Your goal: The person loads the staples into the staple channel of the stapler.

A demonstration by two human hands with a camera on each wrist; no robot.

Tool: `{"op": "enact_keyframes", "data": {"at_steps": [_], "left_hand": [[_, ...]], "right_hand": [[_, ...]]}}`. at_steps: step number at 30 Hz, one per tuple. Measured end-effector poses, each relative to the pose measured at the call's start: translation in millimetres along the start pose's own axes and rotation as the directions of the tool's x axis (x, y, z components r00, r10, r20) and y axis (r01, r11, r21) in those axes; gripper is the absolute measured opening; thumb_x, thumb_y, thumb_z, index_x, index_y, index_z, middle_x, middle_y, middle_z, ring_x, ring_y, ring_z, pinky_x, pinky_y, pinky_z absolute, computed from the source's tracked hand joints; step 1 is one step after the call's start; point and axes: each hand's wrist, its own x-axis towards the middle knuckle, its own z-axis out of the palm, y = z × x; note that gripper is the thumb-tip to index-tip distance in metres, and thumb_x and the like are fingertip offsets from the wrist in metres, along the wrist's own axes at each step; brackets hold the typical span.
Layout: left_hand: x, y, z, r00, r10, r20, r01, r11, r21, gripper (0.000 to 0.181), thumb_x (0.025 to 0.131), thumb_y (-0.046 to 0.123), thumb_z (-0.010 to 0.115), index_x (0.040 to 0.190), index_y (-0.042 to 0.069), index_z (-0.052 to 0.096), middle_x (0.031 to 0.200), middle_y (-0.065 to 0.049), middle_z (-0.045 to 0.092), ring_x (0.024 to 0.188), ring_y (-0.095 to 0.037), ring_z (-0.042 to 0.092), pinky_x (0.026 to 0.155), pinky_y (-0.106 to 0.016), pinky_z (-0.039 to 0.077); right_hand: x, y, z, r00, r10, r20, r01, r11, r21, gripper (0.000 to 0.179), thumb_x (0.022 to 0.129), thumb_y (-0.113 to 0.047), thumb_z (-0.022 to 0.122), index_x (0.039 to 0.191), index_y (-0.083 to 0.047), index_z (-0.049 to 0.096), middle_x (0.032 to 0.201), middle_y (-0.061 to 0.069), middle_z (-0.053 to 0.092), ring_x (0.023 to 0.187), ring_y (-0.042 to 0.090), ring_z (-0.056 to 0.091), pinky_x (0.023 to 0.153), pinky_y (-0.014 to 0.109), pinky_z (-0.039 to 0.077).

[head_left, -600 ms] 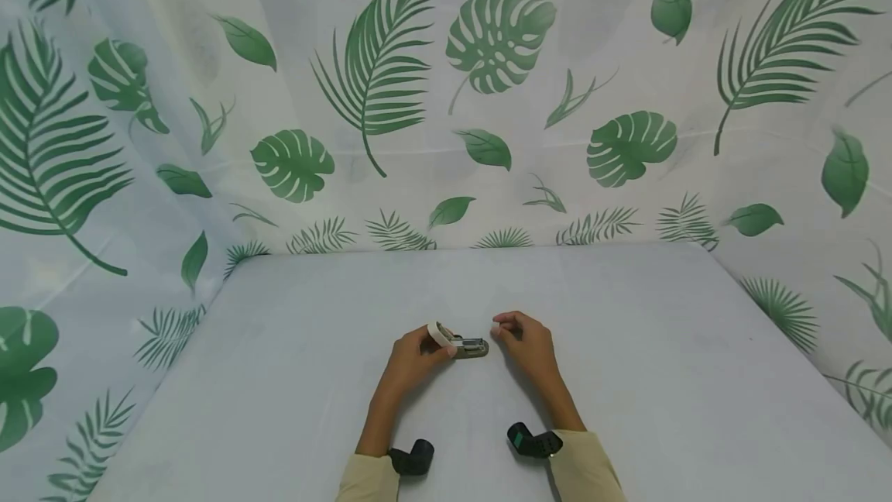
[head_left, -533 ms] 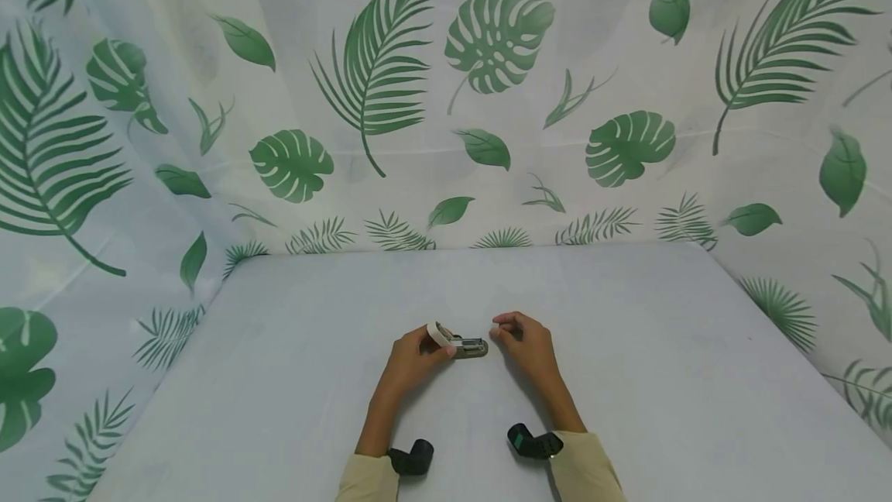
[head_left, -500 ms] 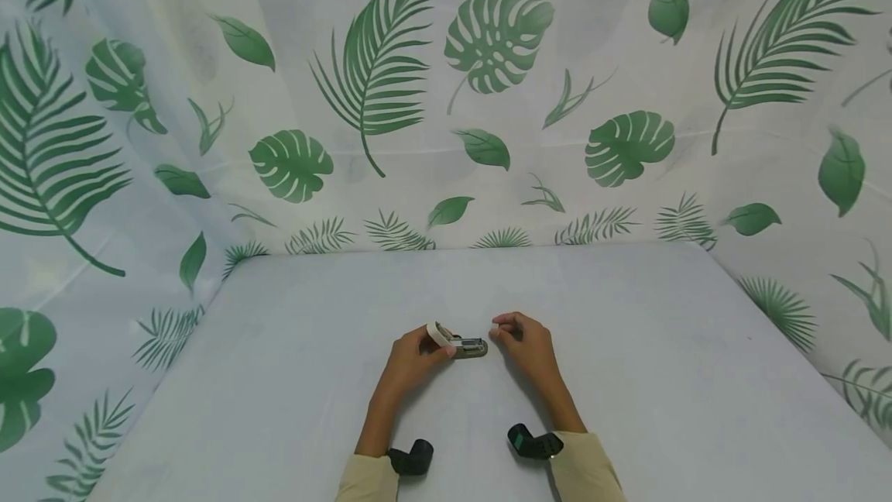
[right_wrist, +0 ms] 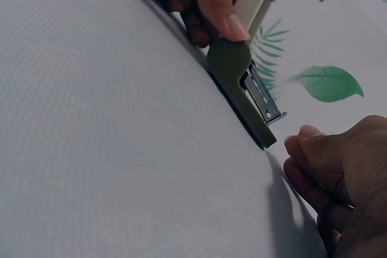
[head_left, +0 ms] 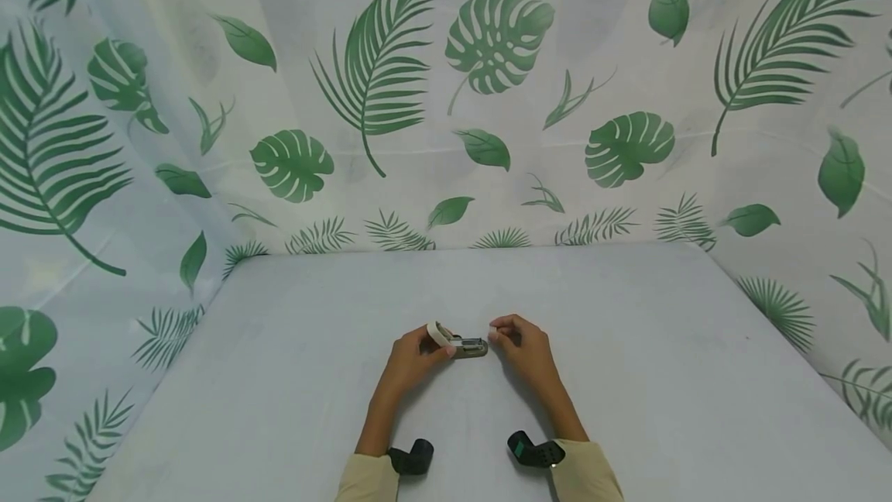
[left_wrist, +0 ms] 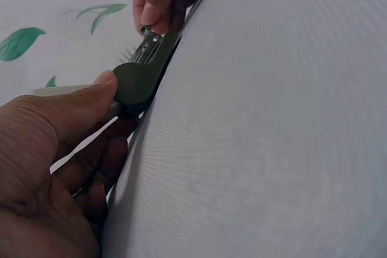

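An opened stapler (head_left: 471, 348) lies on the white table, its cream top arm (right_wrist: 255, 5) swung up from its dark olive base (right_wrist: 242, 98). The metal staple magazine (right_wrist: 263, 96) is exposed. My left hand (head_left: 411, 362) grips the stapler at its hinge end, the thumb on the round olive joint. My right hand (head_left: 527, 347) is close to the stapler's front tip, thumb and finger pinching a small pale piece (head_left: 492, 329), too small to identify. In the left wrist view, the right fingertips overlap the magazine's end; the right wrist view shows a gap there.
A white cloth covers the table (head_left: 313, 378). Behind and at the sides hang white curtains (head_left: 418, 99) with green leaf prints. Each wrist wears a black camera (head_left: 535, 449), below beige sleeves (head_left: 588, 471).
My right hand has shifted slightly left and down toward the stapler's front tip, still pinching the small piece. My left hand and the stapler have stayed in place.
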Motion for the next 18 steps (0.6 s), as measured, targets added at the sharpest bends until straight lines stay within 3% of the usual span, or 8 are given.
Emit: {"op": "enact_keyframes", "data": {"at_steps": [18], "left_hand": [[0.1, -1.3, 0.5, 1.0, -0.015, 0.003, 0.015, 1.0, -0.003, 0.027, 0.08, 0.032, 0.067, 0.102, 0.016, 0.064, 0.092, 0.003, 0.064, 0.084, -0.011, 0.057, 0.076, -0.033, 0.044]], "right_hand": [[-2.1, -10.1, 4.3, 0.997, -0.081, -0.011, 0.082, 0.994, 0.072, 0.017, 0.074, -0.011, 0.074, 0.089, -0.012, 0.066, 0.078, -0.002, 0.064, 0.077, 0.012, 0.06, 0.076, 0.036, 0.047]]}}
